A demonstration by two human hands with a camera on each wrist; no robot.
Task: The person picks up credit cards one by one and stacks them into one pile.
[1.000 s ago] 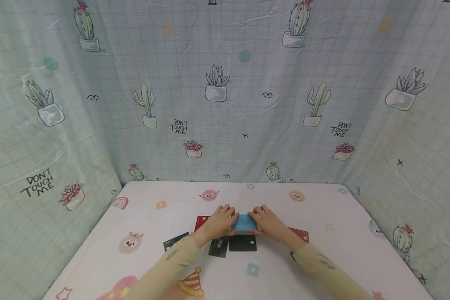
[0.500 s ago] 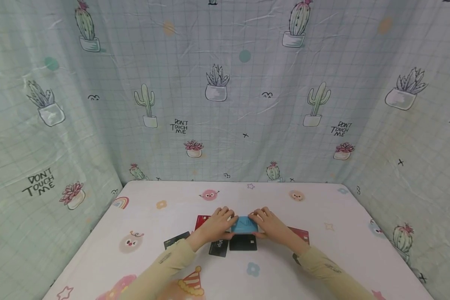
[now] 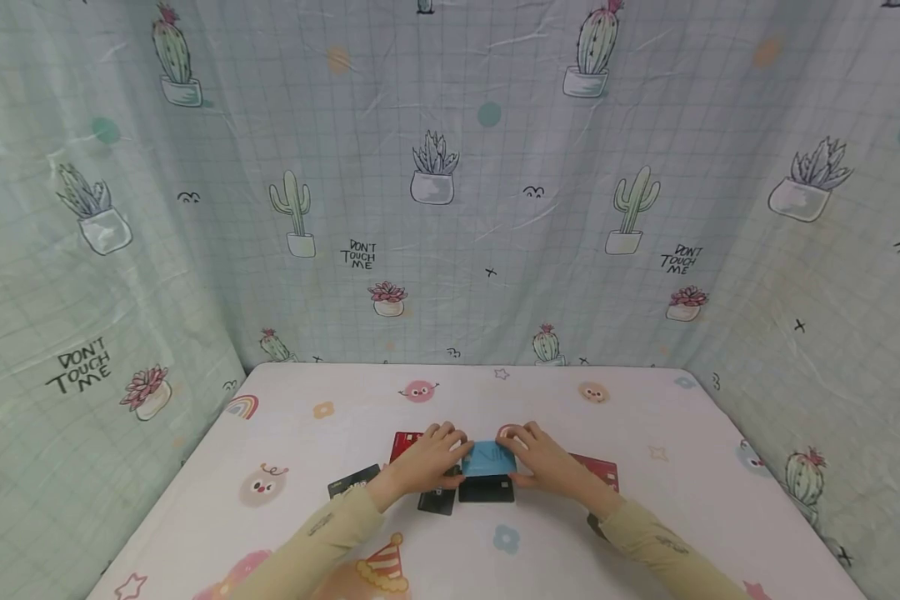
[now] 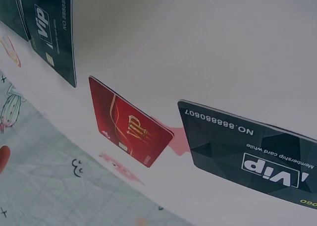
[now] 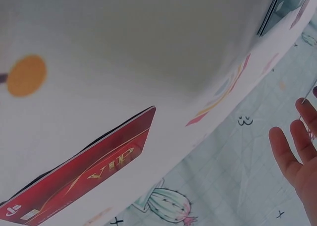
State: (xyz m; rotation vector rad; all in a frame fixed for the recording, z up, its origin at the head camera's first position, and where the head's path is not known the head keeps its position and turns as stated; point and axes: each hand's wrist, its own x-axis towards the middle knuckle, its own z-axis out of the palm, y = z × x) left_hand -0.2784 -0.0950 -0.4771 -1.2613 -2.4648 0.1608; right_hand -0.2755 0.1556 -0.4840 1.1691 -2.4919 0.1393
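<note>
A blue card (image 3: 489, 458) is held between both hands above the tabletop. My left hand (image 3: 429, 461) grips its left edge with fingers and thumb, and my right hand (image 3: 543, 461) grips the right edge. Just below the blue card in the head view lies a black card (image 3: 486, 490), partly covered by it. A black VIP card (image 3: 437, 501) sits under the left hand, with a red VIP card (image 3: 402, 443) behind that wrist. In the right wrist view, several fingers (image 5: 297, 146) of the right hand show at the right edge; what they grip is barely visible there.
Left of the left forearm lies another black VIP card (image 3: 353, 481). Beside the right forearm is a red VIP card (image 3: 598, 469), with a dark card (image 3: 594, 526) mostly hidden by the sleeve. The patterned white table (image 3: 330, 442) meets a cactus-print curtain (image 3: 450, 233).
Both hands have drawn the blue card slightly toward the person, so it covers more of the space just behind the black card. The cards on the table have stayed put.
</note>
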